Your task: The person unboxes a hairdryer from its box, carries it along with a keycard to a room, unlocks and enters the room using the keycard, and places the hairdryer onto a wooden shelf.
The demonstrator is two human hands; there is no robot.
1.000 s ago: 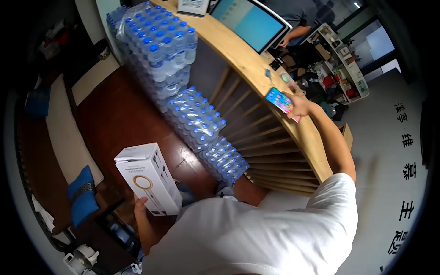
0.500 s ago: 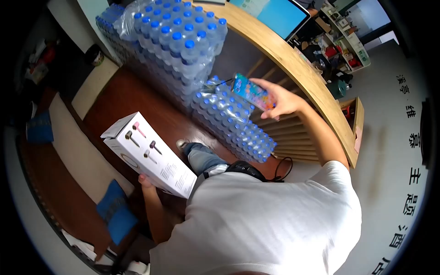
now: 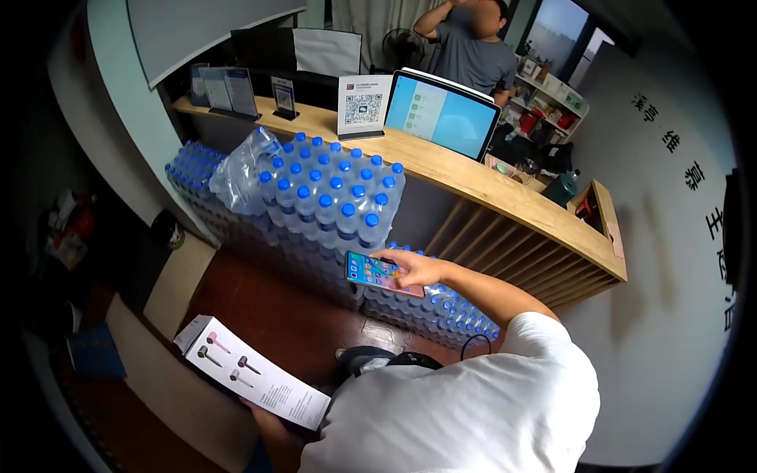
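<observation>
A phone [image 3: 374,272] with its lit screen facing up is gripped in my right hand [image 3: 418,270], fingers and thumb around its right end, above the bottle packs. My left hand [image 3: 264,414] is mostly hidden under a white box [image 3: 252,370] and supports its lower side. Pictures of several hair dryers are printed on the box's visible face. Stacked packs of blue-capped water bottles [image 3: 323,193] stand beyond the phone, against the counter, and lower packs [image 3: 441,311] lie to the right.
A wooden counter [image 3: 441,169] crosses the view, bearing a QR code sign [image 3: 363,106], a monitor [image 3: 441,114] and smaller signs. Behind it stands a person [image 3: 473,55] with one arm raised. A light bench [image 3: 158,355] is at the left.
The view has tilted up toward the counter and the person behind it. My right hand has brought the phone from over the counter to in front of the bottles. The box lies more tilted.
</observation>
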